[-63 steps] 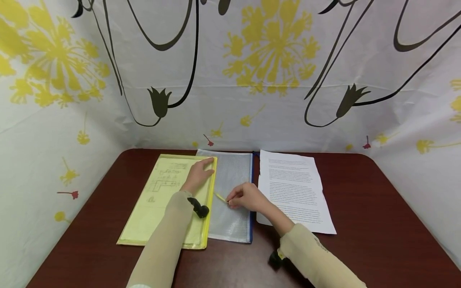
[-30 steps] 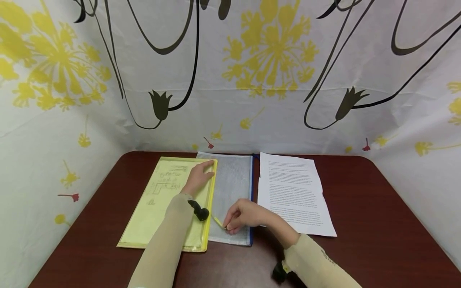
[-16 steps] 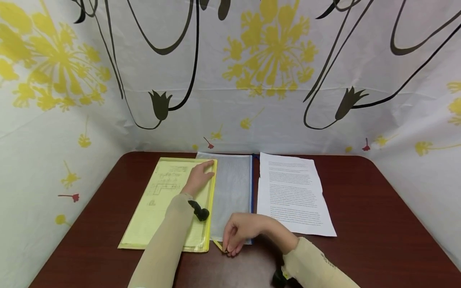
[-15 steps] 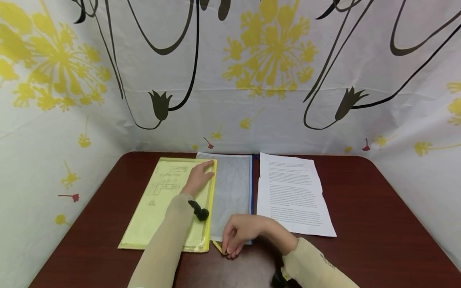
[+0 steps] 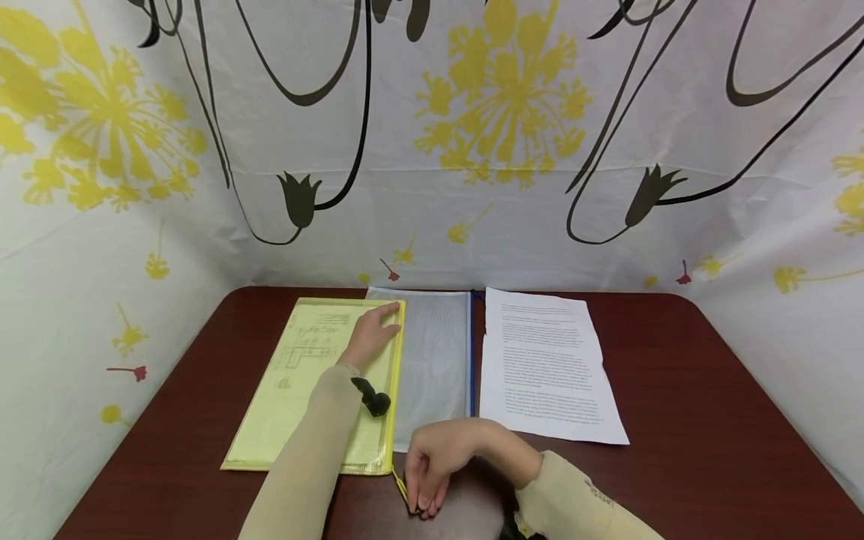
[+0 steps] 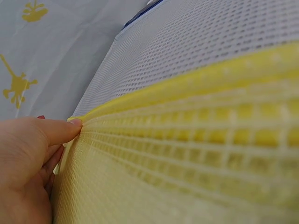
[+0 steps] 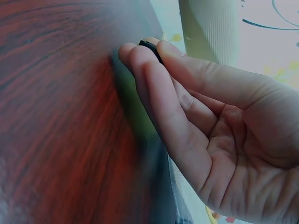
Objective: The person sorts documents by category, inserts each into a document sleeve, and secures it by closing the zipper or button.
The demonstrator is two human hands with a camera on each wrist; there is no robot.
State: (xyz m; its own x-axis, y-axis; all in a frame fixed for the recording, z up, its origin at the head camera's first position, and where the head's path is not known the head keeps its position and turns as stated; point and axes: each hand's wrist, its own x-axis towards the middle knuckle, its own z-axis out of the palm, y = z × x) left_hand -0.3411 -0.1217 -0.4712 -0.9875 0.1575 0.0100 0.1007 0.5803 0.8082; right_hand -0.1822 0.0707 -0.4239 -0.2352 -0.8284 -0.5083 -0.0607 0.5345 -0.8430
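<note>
A yellow mesh zip folder (image 5: 270, 409) with a sheet of drawings inside lies on the left of the table. At its far right corner, my left hand (image 5: 368, 334) pinches the edge; in the left wrist view the thumb (image 6: 63, 130) lies on top and the other fingers are partly hidden. My right hand (image 5: 439, 459) is just off the folder's near right corner. Between thumb and fingertips it pinches the black end (image 7: 150, 49) of the yellow zipper pull (image 5: 400, 486), which stretches from that corner. The zipper edge looks closed along its length.
A clear mesh folder (image 5: 435, 360) with a blue edge lies partly under the yellow one. Right of it is a printed sheet of paper (image 5: 547, 367) with a ragged edge. A patterned cloth (image 5: 432, 225) hangs behind the dark red table (image 5: 688, 420).
My right hand has drawn the zipper pull along the yellow folder's right edge towards me, from about mid-edge to past the near corner. My left hand has stayed at the far corner.
</note>
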